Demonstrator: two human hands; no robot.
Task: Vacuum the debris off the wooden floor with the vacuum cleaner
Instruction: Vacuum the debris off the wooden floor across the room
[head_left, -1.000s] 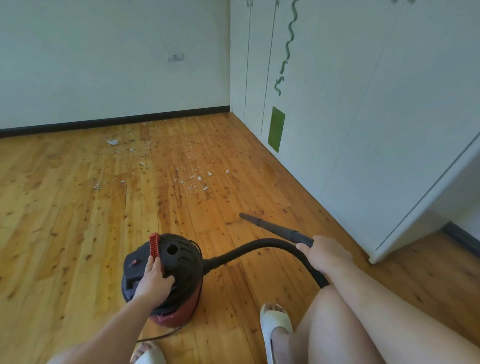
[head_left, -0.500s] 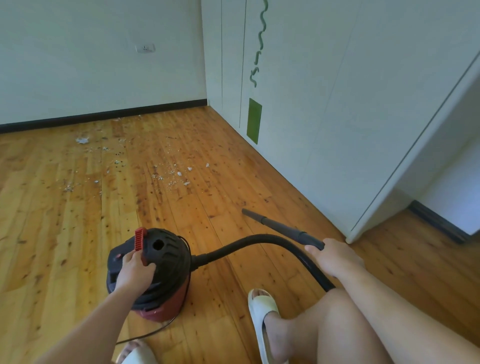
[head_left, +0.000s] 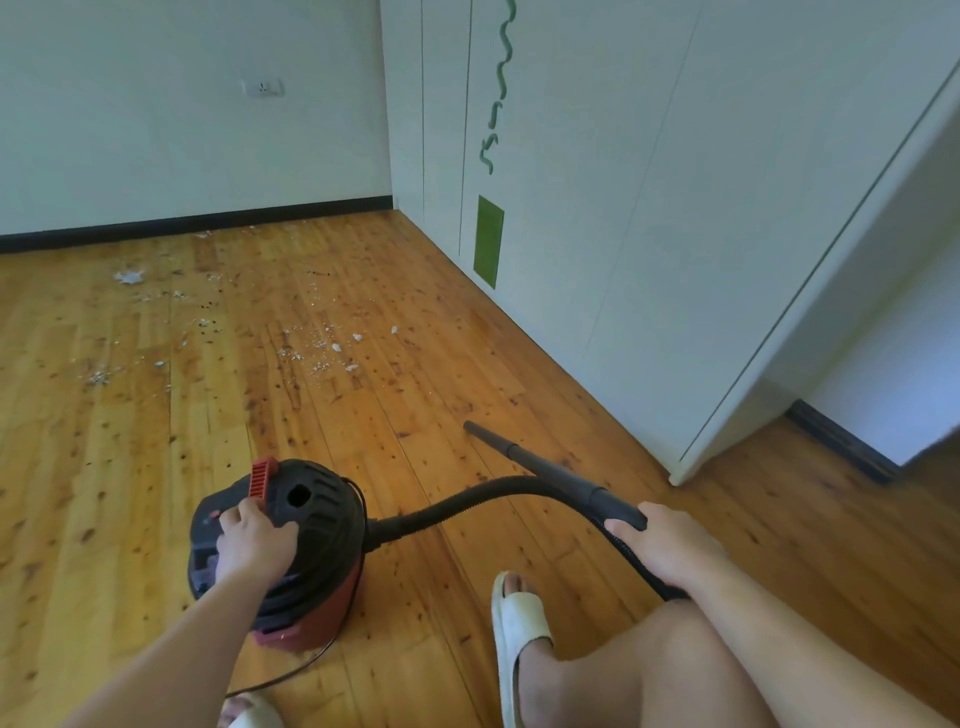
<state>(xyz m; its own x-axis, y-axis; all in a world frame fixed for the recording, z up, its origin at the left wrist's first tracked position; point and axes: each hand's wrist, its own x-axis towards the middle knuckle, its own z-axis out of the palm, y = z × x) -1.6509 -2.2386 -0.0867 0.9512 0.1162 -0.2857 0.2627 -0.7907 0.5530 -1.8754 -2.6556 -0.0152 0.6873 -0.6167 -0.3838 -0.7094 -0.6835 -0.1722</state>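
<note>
Head view: the vacuum cleaner (head_left: 322, 514) sits on the wooden floor (head_left: 130, 467), lower centre-left of frame. It is a small canister with a black domed top, a dark red base and a red latch (head_left: 261, 477) at the top.

My left hand (head_left: 252, 540) is on the dome, fingers curled over its top. My right hand (head_left: 665, 551), lower right, is wrapped round the black ribbed hose (head_left: 467, 499) where it meets the wand (head_left: 519, 454). The wand tip points to upper left, low over the boards.

White debris (head_left: 317, 353), crumbs and flakes, is scattered mid-left, well apart from the wand tip.

My foot in a white slipper (head_left: 519, 618) is bottom centre, and a white wardrobe (head_left: 623, 208) fills the right.
</note>
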